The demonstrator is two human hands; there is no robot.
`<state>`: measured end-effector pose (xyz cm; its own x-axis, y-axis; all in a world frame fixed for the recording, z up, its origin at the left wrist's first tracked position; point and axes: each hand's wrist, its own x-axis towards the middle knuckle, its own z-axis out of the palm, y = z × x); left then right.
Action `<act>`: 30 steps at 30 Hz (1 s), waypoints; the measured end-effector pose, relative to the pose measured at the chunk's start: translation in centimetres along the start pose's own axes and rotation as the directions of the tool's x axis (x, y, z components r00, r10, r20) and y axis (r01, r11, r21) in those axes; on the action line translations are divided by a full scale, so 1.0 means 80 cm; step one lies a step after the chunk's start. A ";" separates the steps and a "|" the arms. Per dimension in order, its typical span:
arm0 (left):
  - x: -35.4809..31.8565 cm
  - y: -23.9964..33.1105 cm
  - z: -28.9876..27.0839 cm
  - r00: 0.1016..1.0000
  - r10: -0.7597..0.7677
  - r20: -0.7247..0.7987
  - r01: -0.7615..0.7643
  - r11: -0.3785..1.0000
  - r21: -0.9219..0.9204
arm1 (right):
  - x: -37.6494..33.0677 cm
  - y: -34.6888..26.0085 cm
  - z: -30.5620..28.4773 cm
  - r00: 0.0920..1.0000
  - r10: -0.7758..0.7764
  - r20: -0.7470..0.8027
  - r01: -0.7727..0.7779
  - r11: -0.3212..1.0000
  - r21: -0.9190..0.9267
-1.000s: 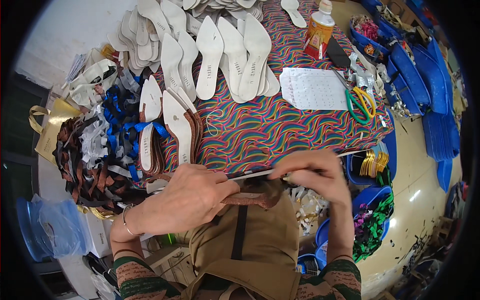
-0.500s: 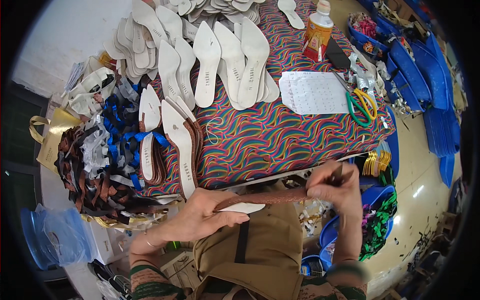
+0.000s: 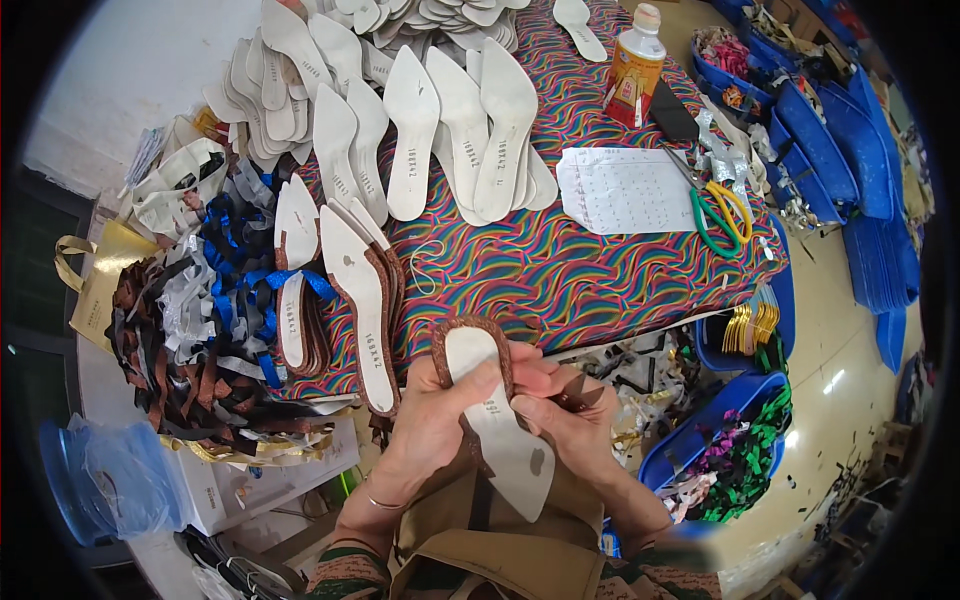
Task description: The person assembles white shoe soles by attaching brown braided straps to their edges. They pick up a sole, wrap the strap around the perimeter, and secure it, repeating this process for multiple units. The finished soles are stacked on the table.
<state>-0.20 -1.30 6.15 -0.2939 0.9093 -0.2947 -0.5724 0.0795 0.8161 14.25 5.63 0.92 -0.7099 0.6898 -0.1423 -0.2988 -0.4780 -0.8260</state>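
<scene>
Above my apron, my left hand (image 3: 428,432) grips a white shoe insole (image 3: 517,468), thumb pressed on its face. Its rounded heel end is up and its pointed toe faces down towards me. A brown textured strip (image 3: 462,325) wraps around the heel edge. My right hand (image 3: 578,425) pinches the strip's loose part at the insole's right side; some of those fingers are behind the insole. Just beyond my left hand stand insoles with brown edging (image 3: 362,300), stacked at the table's near left edge.
Plain white insoles (image 3: 410,140) lie across the patterned tablecloth (image 3: 470,285). Strips in several colours (image 3: 190,330) hang at the left. A paper sheet (image 3: 625,190), green-and-yellow-handled scissors (image 3: 722,225) and a bottle (image 3: 636,70) are on the right. Blue bins (image 3: 700,425) stand on the floor.
The insole has turned from edge-on to face-up with its heel away from me. My right hand has come in from the right, and the stretched strip now bends around the heel.
</scene>
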 end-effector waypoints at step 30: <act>0.010 -0.012 0.005 0.965 0.236 -0.113 -0.229 0.970 0.077 | 0.031 -0.027 -0.040 0.952 -0.099 0.291 0.215 0.892 -0.398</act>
<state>0.37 -0.46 5.32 -0.5050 0.8504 -0.1476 -0.4295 -0.0993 0.8976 15.18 10.09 0.58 -0.8313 0.5457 0.1054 -0.1654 -0.0619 -0.9843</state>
